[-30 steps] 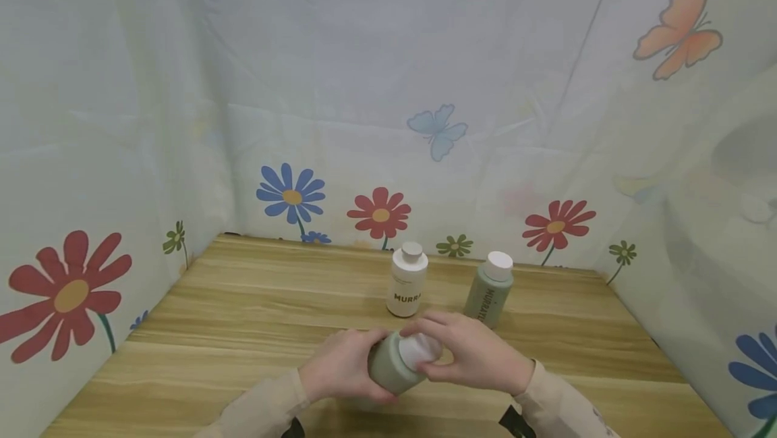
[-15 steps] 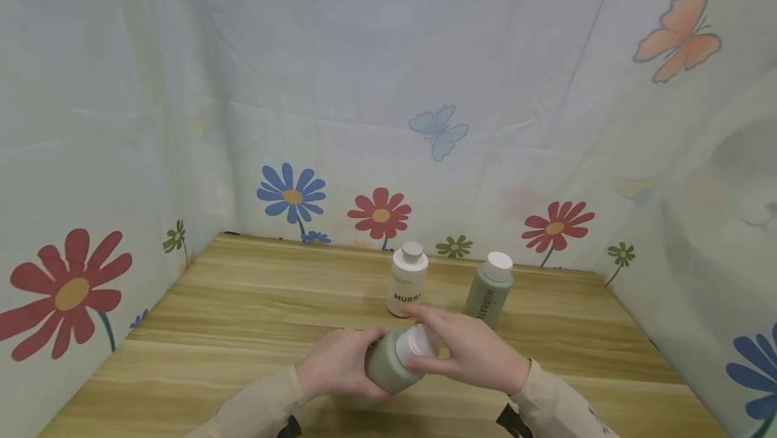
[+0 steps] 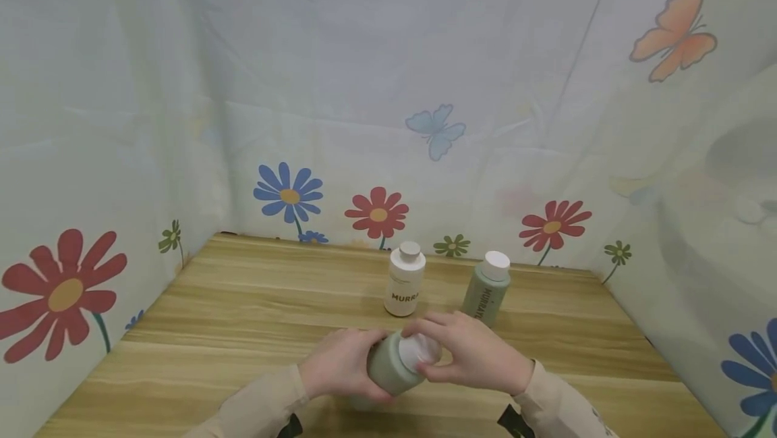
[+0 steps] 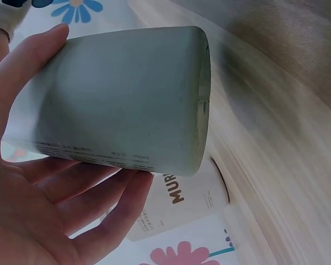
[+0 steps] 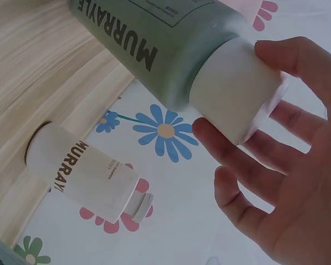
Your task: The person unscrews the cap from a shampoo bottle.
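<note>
A green bottle (image 3: 386,367) lettered "MURRAYLE" is held tilted above the near part of the table. My left hand (image 3: 341,364) grips its body, thumb on one side and fingers on the other, as the left wrist view shows with the bottle's base (image 4: 204,105) facing outward. On the bottle's white cap (image 5: 237,88) are the thumb and fingers of my right hand (image 3: 476,356). The cap sits on the bottle, right against its shoulder. Just beyond the hands stand a white bottle (image 3: 405,283) with a small cap and a second green bottle (image 3: 485,293) with a white cap.
The wood-grain table (image 3: 255,289) is enclosed at the back and sides by a pale curtain (image 3: 340,100) printed with flowers and butterflies. My right forearm and hand partly overlap the lower end of the second green bottle in the head view.
Half a second ago my right fingers were spread wider around the cap; now they curl round it again, as they did a second ago. The left hand keeps its grip, nearly still.
</note>
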The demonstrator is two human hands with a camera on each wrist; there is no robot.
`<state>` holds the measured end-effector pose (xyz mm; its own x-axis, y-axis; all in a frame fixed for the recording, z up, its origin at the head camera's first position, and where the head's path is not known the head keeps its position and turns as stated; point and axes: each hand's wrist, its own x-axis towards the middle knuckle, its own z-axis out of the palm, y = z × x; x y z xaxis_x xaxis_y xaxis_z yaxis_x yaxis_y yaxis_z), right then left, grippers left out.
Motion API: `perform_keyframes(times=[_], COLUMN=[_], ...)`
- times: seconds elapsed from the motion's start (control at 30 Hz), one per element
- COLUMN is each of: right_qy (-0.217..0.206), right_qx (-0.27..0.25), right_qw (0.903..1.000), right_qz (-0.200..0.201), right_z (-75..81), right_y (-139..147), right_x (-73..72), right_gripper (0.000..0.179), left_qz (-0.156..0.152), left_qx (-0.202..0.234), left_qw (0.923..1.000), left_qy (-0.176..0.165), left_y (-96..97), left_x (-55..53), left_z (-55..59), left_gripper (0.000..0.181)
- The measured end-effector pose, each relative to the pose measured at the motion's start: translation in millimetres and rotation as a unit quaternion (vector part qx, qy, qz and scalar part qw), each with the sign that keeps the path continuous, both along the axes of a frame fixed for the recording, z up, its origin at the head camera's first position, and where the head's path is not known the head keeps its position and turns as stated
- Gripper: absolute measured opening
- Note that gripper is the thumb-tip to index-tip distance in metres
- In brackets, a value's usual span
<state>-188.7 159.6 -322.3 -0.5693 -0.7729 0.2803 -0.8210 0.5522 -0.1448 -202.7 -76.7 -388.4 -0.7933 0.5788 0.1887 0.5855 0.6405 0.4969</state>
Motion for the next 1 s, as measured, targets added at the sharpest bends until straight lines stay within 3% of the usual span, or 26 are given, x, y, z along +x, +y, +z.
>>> perform_keyframes(times=[0.23, 0.37, 0.5, 0.63, 1.0], right_qy=[0.048, -0.001, -0.056, -0.065, -0.085], right_qx=[0.005, -0.008, -0.018, -0.007, 0.005], right_qw=[0.9977, 0.9992, 0.9982, 0.9967, 0.9955], right_qz=[0.047, 0.039, -0.015, -0.048, -0.041], right_z=[0.2, 1.4, 3.2, 3.4, 3.4], right_y=[2.1, 1.4, 1.7, 3.5, 4.1], right_x=[-1.8, -2.0, -0.7, 0.7, 2.0], right_gripper=[0.048, 0.053, 0.054, 0.054, 0.045], left_qz=[-0.007, -0.010, -0.009, -0.007, -0.011], left_qx=[0.010, 0.011, 0.007, 0.001, -0.006], left_qw=[0.9999, 0.9998, 0.9999, 1.0000, 0.9999], left_qy=[-0.008, -0.012, -0.008, -0.002, 0.001], left_y=[-0.4, -1.3, -1.0, 0.1, 0.7], left_x=[-1.6, -3.0, -3.8, -3.9, -3.0], left_z=[2.1, 2.0, 2.7, 3.6, 1.4], left_gripper=[0.066, 0.069, 0.070, 0.067, 0.068])
